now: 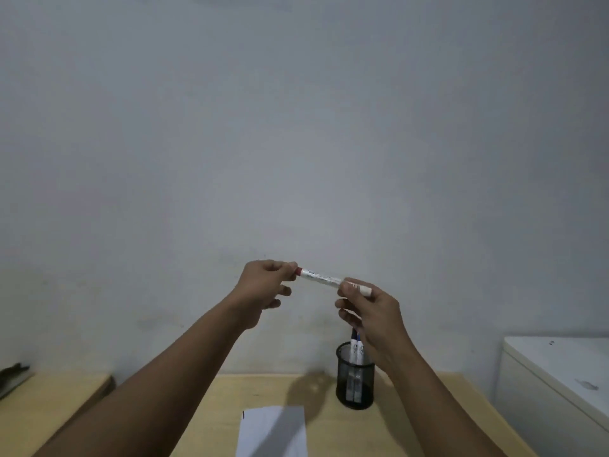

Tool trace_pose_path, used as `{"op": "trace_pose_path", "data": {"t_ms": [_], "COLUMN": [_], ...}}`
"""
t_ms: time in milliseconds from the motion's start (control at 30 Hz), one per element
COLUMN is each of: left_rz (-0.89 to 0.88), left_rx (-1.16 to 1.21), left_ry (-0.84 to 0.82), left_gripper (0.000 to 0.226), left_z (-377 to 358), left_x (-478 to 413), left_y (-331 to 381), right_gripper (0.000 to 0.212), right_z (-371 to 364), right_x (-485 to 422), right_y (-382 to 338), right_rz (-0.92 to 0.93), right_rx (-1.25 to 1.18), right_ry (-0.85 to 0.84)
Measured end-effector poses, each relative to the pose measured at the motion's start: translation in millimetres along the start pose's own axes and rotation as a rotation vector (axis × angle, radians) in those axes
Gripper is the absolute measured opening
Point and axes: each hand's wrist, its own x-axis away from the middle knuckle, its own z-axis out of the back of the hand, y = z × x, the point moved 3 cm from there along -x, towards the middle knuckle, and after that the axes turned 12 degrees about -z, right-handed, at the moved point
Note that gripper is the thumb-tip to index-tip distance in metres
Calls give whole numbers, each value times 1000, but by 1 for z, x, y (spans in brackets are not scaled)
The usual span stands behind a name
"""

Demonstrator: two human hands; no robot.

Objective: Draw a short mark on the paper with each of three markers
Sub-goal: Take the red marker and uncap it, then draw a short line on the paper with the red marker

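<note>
Red-capped marker (333, 280), held level above desk: left hand (263, 288) pinches cap, right hand (372, 311) grips barrel, probably for uncapping.

Both bare arms raised and reaching forward, well above the mesh pen cup (355, 377). Left hand (263, 288) up and left of the cup, fingertips pinched shut. Right hand (369, 311) directly over the cup, fingers curled closed, wrist bent slightly inward.
</note>
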Motion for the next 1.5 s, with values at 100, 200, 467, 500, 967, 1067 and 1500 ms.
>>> {"op": "trace_pose_path", "data": {"t_ms": [100,200,467,500,967,1067,1500], "left_rz": [78,132,180,181,13,36,-49], "left_rx": [130,259,359,350,-557,-691,-935], "left_ry": [22,110,324,329,204,112,8], "left_gripper": [18,14,15,16,9,27,49], "left_z": [13,20,45,48,101,101,94], "left_x": [32,57,83,83,91,98,107], "left_y": [-5,-11,-17,-18,-143,-181,-216], "right_gripper": [8,8,12,14,19,18,21], "right_z": [-36,-64,-92,-93,-69,-61,-46], "right_x": [18,35,61,62,53,48,23], "right_y": [3,11,24,25,91,114,159], "right_rz": [-93,-101,-71,-59,-89,-149,-200], "right_rx": [-214,-147,-147,-122,50,33,233], "right_ry": [-76,-125,-226,-237,-188,-152,-126]}}
